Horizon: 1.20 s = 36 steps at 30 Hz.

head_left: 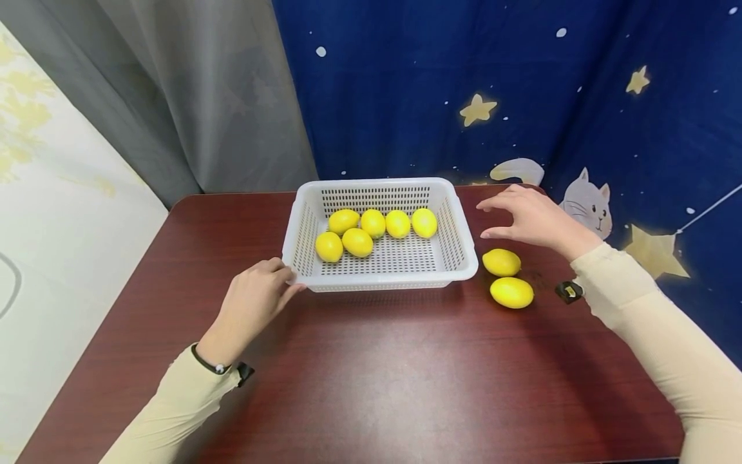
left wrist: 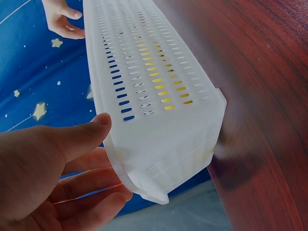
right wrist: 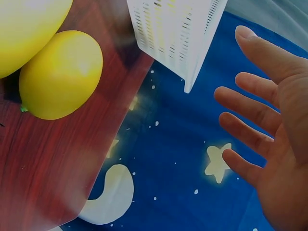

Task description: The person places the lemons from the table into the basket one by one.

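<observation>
A white slotted plastic basket [head_left: 382,278] sits on the table with several yellow lemons [head_left: 357,243] inside, mostly toward its back and left. My left hand [head_left: 255,296] grips the basket's front left corner by the rim. In the left wrist view its thumb [left wrist: 91,134] lies against the front of the rim, with the fingers around the corner. My right hand [head_left: 530,216] is raised to the right of the basket, fingers spread and holding nothing. Nearer to me than that hand, two lemons [head_left: 512,293] lie close together on the table beside the basket.
The dark red wooden table [head_left: 371,374] ends at the back against a blue curtain [head_left: 406,84] printed with stars and a cat. A grey curtain [head_left: 232,96] hangs at the back left. Along the left side is a white patterned surface [head_left: 69,212].
</observation>
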Each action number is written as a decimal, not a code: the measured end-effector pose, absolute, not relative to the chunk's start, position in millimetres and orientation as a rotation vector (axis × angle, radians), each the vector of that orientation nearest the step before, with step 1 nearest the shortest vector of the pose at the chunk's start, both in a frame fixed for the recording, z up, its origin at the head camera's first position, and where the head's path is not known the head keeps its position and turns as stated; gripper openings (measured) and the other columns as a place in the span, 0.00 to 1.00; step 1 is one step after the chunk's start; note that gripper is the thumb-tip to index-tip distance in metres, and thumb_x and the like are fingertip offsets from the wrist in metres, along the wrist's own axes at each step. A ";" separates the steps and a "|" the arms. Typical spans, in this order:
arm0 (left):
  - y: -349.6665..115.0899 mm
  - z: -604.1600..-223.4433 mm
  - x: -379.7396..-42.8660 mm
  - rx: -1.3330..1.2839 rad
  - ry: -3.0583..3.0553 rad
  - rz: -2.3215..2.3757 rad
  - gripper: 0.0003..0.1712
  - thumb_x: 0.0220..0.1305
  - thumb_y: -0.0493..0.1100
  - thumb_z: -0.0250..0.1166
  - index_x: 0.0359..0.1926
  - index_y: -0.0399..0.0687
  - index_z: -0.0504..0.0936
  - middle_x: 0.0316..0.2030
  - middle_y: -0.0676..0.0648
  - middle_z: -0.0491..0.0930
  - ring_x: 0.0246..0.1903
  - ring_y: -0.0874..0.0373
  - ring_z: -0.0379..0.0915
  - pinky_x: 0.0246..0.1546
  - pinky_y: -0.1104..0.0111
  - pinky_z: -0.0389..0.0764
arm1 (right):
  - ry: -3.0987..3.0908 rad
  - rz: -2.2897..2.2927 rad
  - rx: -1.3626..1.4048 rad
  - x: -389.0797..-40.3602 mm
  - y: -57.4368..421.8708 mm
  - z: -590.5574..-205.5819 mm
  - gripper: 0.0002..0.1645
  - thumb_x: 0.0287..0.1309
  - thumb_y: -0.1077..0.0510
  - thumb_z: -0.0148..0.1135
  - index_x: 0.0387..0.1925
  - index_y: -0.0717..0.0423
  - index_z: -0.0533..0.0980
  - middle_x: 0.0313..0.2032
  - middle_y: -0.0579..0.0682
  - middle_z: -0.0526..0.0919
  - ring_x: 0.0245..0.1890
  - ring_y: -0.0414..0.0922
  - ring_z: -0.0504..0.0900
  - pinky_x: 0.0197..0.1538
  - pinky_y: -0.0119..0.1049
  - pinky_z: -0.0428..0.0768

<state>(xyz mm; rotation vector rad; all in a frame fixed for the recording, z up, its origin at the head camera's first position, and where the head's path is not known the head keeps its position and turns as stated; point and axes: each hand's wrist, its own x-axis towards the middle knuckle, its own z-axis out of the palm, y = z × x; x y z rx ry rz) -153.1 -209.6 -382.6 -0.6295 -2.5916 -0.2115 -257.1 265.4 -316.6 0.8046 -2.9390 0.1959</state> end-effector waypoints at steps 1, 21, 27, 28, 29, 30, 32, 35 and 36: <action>-209.5 -382.8 -153.3 -0.629 -2.591 -0.212 0.15 0.49 0.47 0.78 0.34 0.42 0.87 0.31 0.45 0.83 0.29 0.51 0.78 0.28 0.58 0.83 | -2.940 0.199 0.805 -256.8 265.8 -316.9 0.33 0.49 0.44 0.76 0.56 0.52 0.80 0.52 0.53 0.86 0.52 0.51 0.76 0.56 0.51 0.77; -208.3 -383.3 -153.2 -0.622 -2.595 -0.220 0.14 0.48 0.46 0.79 0.33 0.42 0.87 0.31 0.44 0.83 0.30 0.51 0.78 0.29 0.58 0.83 | -3.062 0.254 0.645 -242.2 288.2 -350.0 0.34 0.52 0.42 0.73 0.58 0.51 0.78 0.56 0.56 0.83 0.56 0.54 0.75 0.61 0.58 0.74; -208.7 -383.7 -153.4 -0.620 -2.592 -0.222 0.14 0.49 0.46 0.79 0.33 0.43 0.87 0.31 0.45 0.83 0.30 0.51 0.78 0.29 0.59 0.83 | -3.090 0.152 0.581 -239.3 293.0 -362.5 0.35 0.52 0.40 0.71 0.57 0.53 0.79 0.55 0.59 0.84 0.52 0.55 0.76 0.58 0.59 0.75; -208.9 -383.8 -153.3 -0.619 -2.592 -0.222 0.14 0.49 0.46 0.79 0.33 0.43 0.87 0.31 0.45 0.83 0.30 0.51 0.78 0.29 0.58 0.83 | -3.096 0.137 0.563 -238.8 293.7 -364.4 0.35 0.52 0.39 0.71 0.57 0.54 0.79 0.54 0.59 0.84 0.51 0.55 0.77 0.58 0.59 0.75; -209.1 -383.8 -153.2 -0.616 -2.593 -0.223 0.14 0.49 0.46 0.79 0.33 0.43 0.87 0.31 0.45 0.83 0.30 0.51 0.78 0.29 0.58 0.83 | -3.100 0.121 0.549 -238.2 294.0 -365.9 0.35 0.53 0.38 0.71 0.57 0.55 0.79 0.53 0.59 0.84 0.50 0.56 0.77 0.57 0.59 0.75; -209.1 -383.7 -153.2 -0.616 -2.592 -0.224 0.14 0.49 0.46 0.79 0.33 0.43 0.87 0.31 0.45 0.83 0.30 0.51 0.78 0.29 0.58 0.83 | -3.105 0.110 0.532 -237.8 294.3 -367.6 0.36 0.53 0.37 0.70 0.56 0.55 0.79 0.53 0.59 0.85 0.50 0.56 0.77 0.57 0.59 0.74; -209.1 -383.9 -153.2 -0.615 -2.589 -0.224 0.14 0.49 0.46 0.79 0.33 0.43 0.87 0.31 0.45 0.83 0.30 0.51 0.79 0.29 0.58 0.83 | -3.122 0.089 0.495 -236.9 294.4 -370.8 0.37 0.54 0.36 0.69 0.56 0.57 0.79 0.51 0.60 0.85 0.48 0.57 0.78 0.55 0.60 0.74; -209.3 -384.3 -153.4 -0.614 -2.582 -0.223 0.14 0.49 0.46 0.79 0.32 0.43 0.87 0.31 0.45 0.83 0.30 0.51 0.79 0.29 0.58 0.83 | -3.151 0.058 0.440 -235.8 293.6 -374.9 0.39 0.55 0.34 0.66 0.57 0.59 0.78 0.50 0.62 0.85 0.48 0.59 0.78 0.54 0.61 0.74; -209.2 -384.2 -153.3 -0.615 -2.581 -0.224 0.14 0.49 0.46 0.79 0.32 0.43 0.87 0.31 0.45 0.83 0.30 0.51 0.79 0.29 0.58 0.83 | -3.162 0.051 0.418 -235.6 293.6 -376.2 0.40 0.55 0.33 0.66 0.57 0.60 0.78 0.50 0.63 0.85 0.47 0.60 0.79 0.53 0.61 0.75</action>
